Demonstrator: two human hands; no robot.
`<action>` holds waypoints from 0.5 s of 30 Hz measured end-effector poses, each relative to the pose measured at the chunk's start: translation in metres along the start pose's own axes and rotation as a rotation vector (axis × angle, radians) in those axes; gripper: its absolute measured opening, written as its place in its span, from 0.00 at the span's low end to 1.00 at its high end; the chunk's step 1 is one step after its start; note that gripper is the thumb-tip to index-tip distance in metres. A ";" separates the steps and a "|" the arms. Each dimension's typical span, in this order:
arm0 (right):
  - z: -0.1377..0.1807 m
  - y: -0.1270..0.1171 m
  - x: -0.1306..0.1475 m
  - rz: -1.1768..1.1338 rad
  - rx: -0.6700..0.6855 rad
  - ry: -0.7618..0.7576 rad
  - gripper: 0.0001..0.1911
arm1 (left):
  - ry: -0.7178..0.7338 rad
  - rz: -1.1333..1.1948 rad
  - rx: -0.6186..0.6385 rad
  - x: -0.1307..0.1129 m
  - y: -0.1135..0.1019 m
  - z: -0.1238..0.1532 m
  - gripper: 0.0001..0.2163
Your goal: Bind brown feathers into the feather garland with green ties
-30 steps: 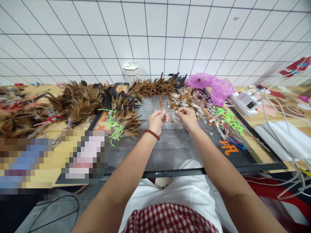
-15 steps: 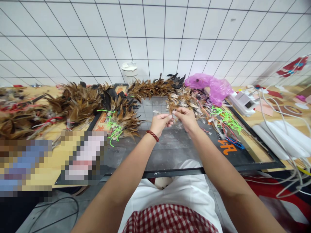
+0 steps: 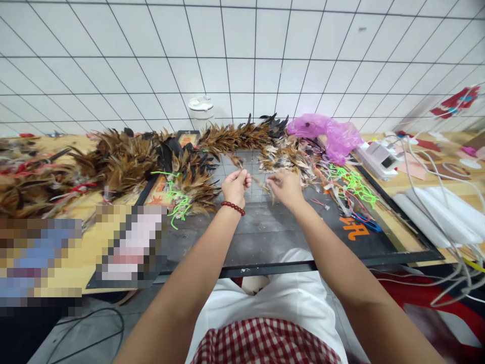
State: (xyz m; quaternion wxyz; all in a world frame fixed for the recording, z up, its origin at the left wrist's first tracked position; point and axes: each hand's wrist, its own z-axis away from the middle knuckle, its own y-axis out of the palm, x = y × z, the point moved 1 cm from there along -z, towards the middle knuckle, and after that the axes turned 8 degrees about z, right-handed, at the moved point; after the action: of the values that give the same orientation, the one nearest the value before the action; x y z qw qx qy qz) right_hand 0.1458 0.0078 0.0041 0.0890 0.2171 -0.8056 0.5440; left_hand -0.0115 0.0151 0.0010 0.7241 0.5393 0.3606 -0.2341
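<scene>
My left hand (image 3: 235,185), with a red bead bracelet at the wrist, pinches a small brown feather (image 3: 239,163) that sticks up from its fingertips. A hand's width to its right, my right hand (image 3: 285,188) is closed around a few small feathers, at the near edge of a loose pile of brown and pale feathers (image 3: 290,156). Both hands hover over a dark gridded cutting mat (image 3: 265,237).
Bundled brown and black feather strings (image 3: 125,162) cover the left and back of the table, with neon green cords (image 3: 176,199). A pink plastic bag (image 3: 329,132), a white device (image 3: 379,157), cables and white rolls (image 3: 435,215) lie right. A white lidded cup (image 3: 201,108) stands by the tiled wall.
Half a second ago my two hands touched at the fingertips; now they have drawn apart, the left one holding a feather upright. The view has barely shifted.
</scene>
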 end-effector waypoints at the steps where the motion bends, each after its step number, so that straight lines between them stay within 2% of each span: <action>1: 0.003 0.001 0.005 0.067 0.043 -0.021 0.11 | 0.002 -0.002 0.002 0.001 -0.001 -0.001 0.12; 4: 0.007 0.005 0.013 0.187 0.121 0.002 0.11 | 0.010 -0.025 0.021 0.004 -0.001 0.000 0.13; 8: 0.003 0.008 0.006 0.150 0.176 0.028 0.09 | 0.018 -0.081 0.032 0.005 0.001 0.003 0.12; 10: -0.001 0.007 0.001 0.069 0.137 0.060 0.09 | 0.011 -0.108 0.045 0.004 0.003 0.005 0.11; 15: -0.006 0.006 -0.003 -0.300 0.040 0.154 0.07 | -0.002 -0.145 0.068 0.003 0.004 0.008 0.11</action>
State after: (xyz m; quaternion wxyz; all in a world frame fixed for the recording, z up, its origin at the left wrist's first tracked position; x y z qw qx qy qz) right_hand 0.1457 0.0159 0.0005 0.2264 0.2942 -0.7441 0.5555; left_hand -0.0044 0.0085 0.0025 0.6867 0.5359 0.3900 -0.2986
